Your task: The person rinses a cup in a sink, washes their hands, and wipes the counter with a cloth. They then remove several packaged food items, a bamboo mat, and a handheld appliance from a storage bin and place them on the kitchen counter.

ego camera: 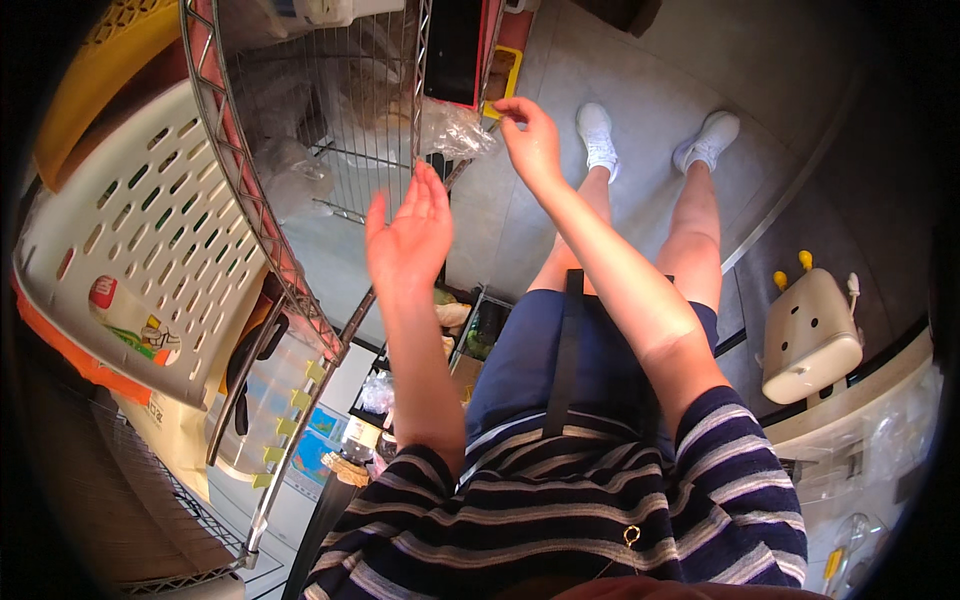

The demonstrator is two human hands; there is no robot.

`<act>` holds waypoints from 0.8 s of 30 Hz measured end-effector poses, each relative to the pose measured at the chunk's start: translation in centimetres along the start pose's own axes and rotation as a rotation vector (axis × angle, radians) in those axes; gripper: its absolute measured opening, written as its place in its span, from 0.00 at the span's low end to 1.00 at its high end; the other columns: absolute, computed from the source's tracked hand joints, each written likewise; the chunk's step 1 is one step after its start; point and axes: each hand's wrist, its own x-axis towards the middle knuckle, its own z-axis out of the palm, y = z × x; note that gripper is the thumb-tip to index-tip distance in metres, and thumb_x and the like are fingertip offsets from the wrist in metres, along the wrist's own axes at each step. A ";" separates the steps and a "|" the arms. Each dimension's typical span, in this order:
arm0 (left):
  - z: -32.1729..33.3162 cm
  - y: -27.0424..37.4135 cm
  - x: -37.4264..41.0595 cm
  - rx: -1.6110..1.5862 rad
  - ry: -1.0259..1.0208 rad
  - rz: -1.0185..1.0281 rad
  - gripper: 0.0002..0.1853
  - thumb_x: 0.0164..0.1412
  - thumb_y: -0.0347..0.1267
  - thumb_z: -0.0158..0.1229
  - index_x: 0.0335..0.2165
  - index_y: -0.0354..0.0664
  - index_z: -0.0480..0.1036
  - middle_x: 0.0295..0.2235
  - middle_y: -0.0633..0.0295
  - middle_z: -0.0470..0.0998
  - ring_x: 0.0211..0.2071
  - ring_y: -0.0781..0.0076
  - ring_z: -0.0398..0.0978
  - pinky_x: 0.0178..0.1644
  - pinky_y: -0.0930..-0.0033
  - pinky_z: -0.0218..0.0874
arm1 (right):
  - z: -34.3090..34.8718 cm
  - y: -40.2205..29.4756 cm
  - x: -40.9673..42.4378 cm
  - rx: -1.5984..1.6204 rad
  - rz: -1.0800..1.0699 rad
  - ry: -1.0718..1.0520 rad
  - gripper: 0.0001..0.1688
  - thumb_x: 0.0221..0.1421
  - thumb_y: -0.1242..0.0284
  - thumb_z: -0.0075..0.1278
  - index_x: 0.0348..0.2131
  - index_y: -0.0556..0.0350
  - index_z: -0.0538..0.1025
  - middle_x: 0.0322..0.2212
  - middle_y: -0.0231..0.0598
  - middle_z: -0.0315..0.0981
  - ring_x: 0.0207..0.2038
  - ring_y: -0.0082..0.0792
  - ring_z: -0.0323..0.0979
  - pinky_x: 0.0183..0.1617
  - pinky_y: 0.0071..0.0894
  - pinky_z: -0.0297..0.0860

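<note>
My left hand [412, 247] is raised palm up beside the wire shelving rack, with fingers and thumb spread and nothing in it. Farther ahead, my right hand [532, 142] has loosely bent fingers, with a gap between thumb and index finger. Its fingertips are close to a crumpled clear plastic bag [461, 131] that sticks out from the wire rack [367, 97]; whether they touch it is unclear. No held object shows in the right hand. Another clear plastic bag [296, 176] lies on the rack, left of my left hand.
A pale slotted plastic basket [150, 225] stands on the left, near a metal rack post [300, 420] with green clips. A yellow-framed tray [510, 75] is past my right hand. On the right stands a cream-coloured box-shaped appliance [810, 337] with yellow knobs. Grey floor tiles [652, 75] lie underfoot.
</note>
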 end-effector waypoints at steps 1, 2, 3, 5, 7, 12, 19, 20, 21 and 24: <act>0.0 0.6 -0.6 0.009 -0.076 -0.007 0.28 0.66 0.36 0.53 0.57 0.29 0.58 0.51 0.49 0.70 0.54 0.55 0.68 0.61 0.52 0.62 | -0.6 0.3 -0.2 -0.015 0.018 -0.011 0.13 0.54 0.78 0.49 0.40 0.60 0.79 0.36 0.40 0.81 0.39 0.32 0.78 0.46 0.30 0.71; 0.1 2.1 -1.1 0.019 -0.151 -0.017 0.30 0.65 0.36 0.53 0.59 0.31 0.57 0.52 0.49 0.70 0.55 0.55 0.67 0.62 0.51 0.61 | -1.2 0.6 -0.3 -0.031 0.037 -0.019 0.12 0.55 0.79 0.49 0.40 0.61 0.79 0.36 0.38 0.82 0.39 0.29 0.78 0.46 0.27 0.71; 0.3 3.7 -1.4 0.028 -0.224 -0.023 0.32 0.64 0.36 0.54 0.61 0.33 0.55 0.54 0.49 0.69 0.57 0.54 0.66 0.62 0.49 0.59 | -1.7 0.9 -0.5 -0.040 0.079 -0.052 0.12 0.55 0.79 0.49 0.40 0.61 0.79 0.36 0.38 0.82 0.39 0.28 0.78 0.46 0.27 0.71; 1.1 7.7 1.6 0.162 -0.032 0.608 0.34 0.62 0.40 0.58 0.61 0.39 0.58 0.58 0.49 0.66 0.59 0.56 0.65 0.63 0.52 0.58 | -2.5 1.6 -1.0 -0.058 0.156 -0.121 0.13 0.56 0.78 0.48 0.40 0.61 0.79 0.34 0.38 0.82 0.37 0.27 0.78 0.44 0.26 0.71; 0.7 11.8 4.7 0.597 0.279 1.325 0.40 0.56 0.43 0.67 0.62 0.45 0.59 0.61 0.50 0.62 0.60 0.55 0.63 0.62 0.53 0.56 | -2.4 2.8 -2.1 -0.047 0.161 -0.135 0.12 0.55 0.75 0.50 0.39 0.57 0.80 0.31 0.40 0.82 0.35 0.34 0.79 0.42 0.33 0.72; 4.1 11.3 9.8 0.504 0.553 1.651 0.49 0.51 0.44 0.72 0.65 0.49 0.54 0.66 0.47 0.53 0.63 0.52 0.59 0.64 0.51 0.53 | -4.2 4.5 -3.9 -0.083 0.215 -0.258 0.11 0.54 0.72 0.50 0.36 0.53 0.80 0.30 0.41 0.81 0.35 0.38 0.80 0.41 0.37 0.72; 3.9 14.3 12.8 0.611 0.525 1.450 0.46 0.49 0.43 0.72 0.63 0.48 0.59 0.64 0.50 0.59 0.58 0.48 0.67 0.52 0.51 0.71 | -7.4 6.5 -6.2 -0.257 0.316 -0.341 0.13 0.54 0.73 0.47 0.36 0.53 0.81 0.31 0.41 0.82 0.34 0.39 0.80 0.40 0.37 0.73; 4.1 14.5 13.6 0.737 0.522 1.442 0.41 0.50 0.41 0.71 0.60 0.47 0.64 0.63 0.50 0.62 0.56 0.49 0.69 0.50 0.51 0.72 | -8.1 7.1 -6.3 -0.245 0.320 -0.334 0.13 0.54 0.73 0.46 0.36 0.53 0.80 0.31 0.41 0.82 0.33 0.39 0.80 0.40 0.37 0.73; 3.9 15.7 13.4 0.855 0.535 1.455 0.36 0.51 0.40 0.70 0.58 0.46 0.68 0.61 0.50 0.65 0.54 0.50 0.72 0.49 0.52 0.73 | -8.5 7.4 -6.8 -0.222 0.324 -0.355 0.13 0.54 0.73 0.46 0.37 0.53 0.80 0.31 0.41 0.82 0.33 0.38 0.80 0.40 0.37 0.73; 3.9 18.9 12.6 0.909 0.369 1.606 0.22 0.58 0.41 0.62 0.47 0.37 0.76 0.47 0.50 0.77 0.44 0.54 0.78 0.43 0.55 0.74 | -9.6 8.1 -7.6 -0.229 0.380 -0.381 0.14 0.55 0.74 0.45 0.38 0.55 0.80 0.31 0.39 0.83 0.33 0.35 0.80 0.39 0.35 0.73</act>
